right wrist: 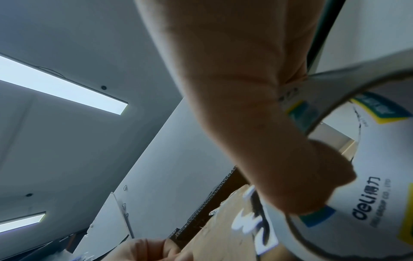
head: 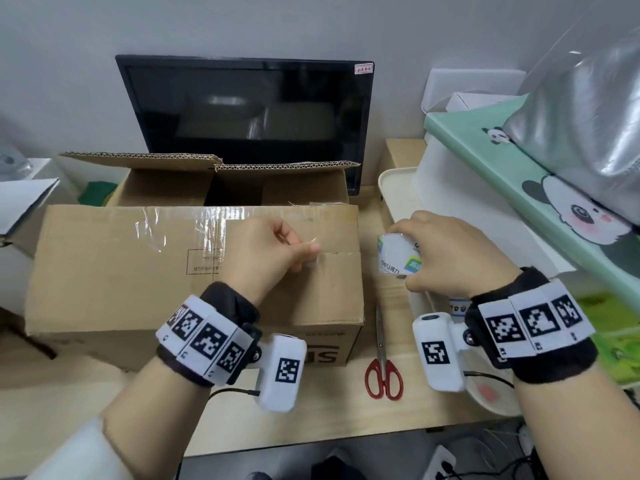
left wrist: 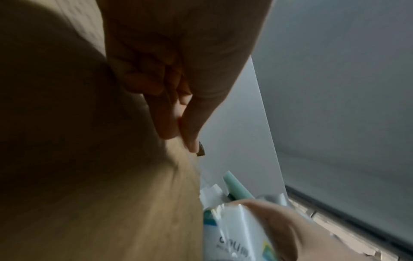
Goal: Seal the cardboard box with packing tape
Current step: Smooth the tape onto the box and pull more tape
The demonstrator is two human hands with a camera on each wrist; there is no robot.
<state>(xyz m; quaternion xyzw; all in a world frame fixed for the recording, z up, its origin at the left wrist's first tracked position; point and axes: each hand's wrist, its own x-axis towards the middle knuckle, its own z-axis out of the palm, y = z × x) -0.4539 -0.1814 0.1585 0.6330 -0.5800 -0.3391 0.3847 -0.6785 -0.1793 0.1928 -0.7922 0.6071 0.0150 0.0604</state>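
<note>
A brown cardboard box (head: 138, 271) lies in front of me with its top flaps folded shut and a wrinkled strip of clear tape (head: 180, 220) along its far edge. My left hand (head: 304, 244) hovers over the box's right end by the flap seam, with thumb and forefinger pinching the clear tape's free end. My right hand (head: 407, 259) grips a white roll of packing tape (head: 393, 252) just off the box's right side. In the right wrist view the thumb (right wrist: 312, 176) curls through the roll (right wrist: 368, 203).
Red-handled scissors (head: 382, 368) lie on the wooden table right of the box. Behind it stand an open cardboard box (head: 207, 174) and a dark monitor (head: 249, 112). White bins and a panda-print board (head: 519, 188) crowd the right side.
</note>
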